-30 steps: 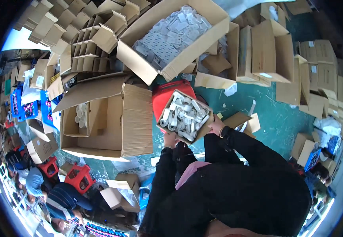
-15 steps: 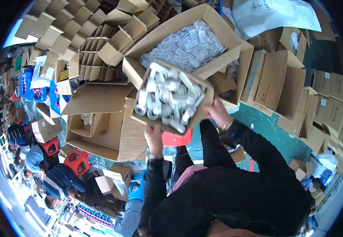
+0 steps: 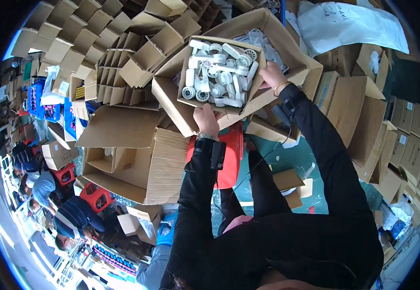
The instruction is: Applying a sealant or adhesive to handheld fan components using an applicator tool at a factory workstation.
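Cardboard box (image 3: 253, 89) of white parts (image 3: 222, 72), gripped at near wall by left hand (image 3: 206, 119), at right by right hand (image 3: 272, 76), now shifted from over red stool (image 3: 227, 162) to above large carton (image 3: 175, 107), carry well along.

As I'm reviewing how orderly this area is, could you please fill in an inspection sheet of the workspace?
Surface: green floor with scattered scraps; a red stool near the person's legs.
Job's things: small box full of white parts, above a large carton with pale pieces; whether it rests there is unclear.
Clutter: open cartons at right, dividers upper left, white bag upper right.
Hands: left hand on the small box's near edge, right hand on its right side, both holding it.
Cables: thin black cable hanging below the right wrist.
Surroundings: other people lower left; stacked cartons far right.
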Motion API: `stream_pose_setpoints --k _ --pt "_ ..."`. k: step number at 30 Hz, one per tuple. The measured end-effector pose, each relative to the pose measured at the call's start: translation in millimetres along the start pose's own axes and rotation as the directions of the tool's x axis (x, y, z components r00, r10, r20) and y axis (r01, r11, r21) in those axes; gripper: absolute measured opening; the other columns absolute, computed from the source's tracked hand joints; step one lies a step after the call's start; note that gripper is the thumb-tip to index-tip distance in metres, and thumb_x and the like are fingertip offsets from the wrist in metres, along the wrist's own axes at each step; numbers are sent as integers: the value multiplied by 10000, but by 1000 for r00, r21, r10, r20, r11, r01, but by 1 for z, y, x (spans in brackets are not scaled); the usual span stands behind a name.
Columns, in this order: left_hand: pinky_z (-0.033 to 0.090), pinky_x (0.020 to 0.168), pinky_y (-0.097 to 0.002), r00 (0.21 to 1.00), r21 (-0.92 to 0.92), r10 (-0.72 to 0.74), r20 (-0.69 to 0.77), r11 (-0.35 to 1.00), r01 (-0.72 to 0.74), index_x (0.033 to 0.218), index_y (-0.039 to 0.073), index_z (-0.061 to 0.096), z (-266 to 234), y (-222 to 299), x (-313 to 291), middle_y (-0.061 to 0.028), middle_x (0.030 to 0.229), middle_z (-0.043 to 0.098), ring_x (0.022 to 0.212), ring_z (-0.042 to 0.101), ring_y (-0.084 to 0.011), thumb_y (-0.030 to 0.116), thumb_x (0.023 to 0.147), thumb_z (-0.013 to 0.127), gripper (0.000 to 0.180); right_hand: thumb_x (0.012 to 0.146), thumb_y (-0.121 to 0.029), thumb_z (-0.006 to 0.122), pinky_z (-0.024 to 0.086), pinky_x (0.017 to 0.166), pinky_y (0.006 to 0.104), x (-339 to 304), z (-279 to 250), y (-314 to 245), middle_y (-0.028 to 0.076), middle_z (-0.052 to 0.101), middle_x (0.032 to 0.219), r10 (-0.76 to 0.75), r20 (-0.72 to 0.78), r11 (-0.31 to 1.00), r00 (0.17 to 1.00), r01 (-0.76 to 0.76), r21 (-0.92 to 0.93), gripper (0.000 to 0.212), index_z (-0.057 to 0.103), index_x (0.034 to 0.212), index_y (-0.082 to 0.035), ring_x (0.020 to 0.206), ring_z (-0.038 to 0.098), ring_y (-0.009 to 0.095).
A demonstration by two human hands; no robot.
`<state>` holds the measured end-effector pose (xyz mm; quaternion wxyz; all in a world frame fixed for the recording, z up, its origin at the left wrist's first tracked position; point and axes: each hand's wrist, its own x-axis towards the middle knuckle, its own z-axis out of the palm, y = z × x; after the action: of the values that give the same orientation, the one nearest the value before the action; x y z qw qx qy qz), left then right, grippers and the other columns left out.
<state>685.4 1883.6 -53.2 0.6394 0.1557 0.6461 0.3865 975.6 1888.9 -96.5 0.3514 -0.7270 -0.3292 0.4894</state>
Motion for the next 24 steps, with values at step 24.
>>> stream_pose_setpoints --k 24 --pt "613 607 -478 947 754 154 283 574 -318 986 -101 649 36 -15 164 -255 842 717 705 744 -392 189 886 598 311 910 66 569 575 881 733 -17 24 -8 234 604 1208 505 151 482 850 -423 767 256 573 1161 16 994 677 426"
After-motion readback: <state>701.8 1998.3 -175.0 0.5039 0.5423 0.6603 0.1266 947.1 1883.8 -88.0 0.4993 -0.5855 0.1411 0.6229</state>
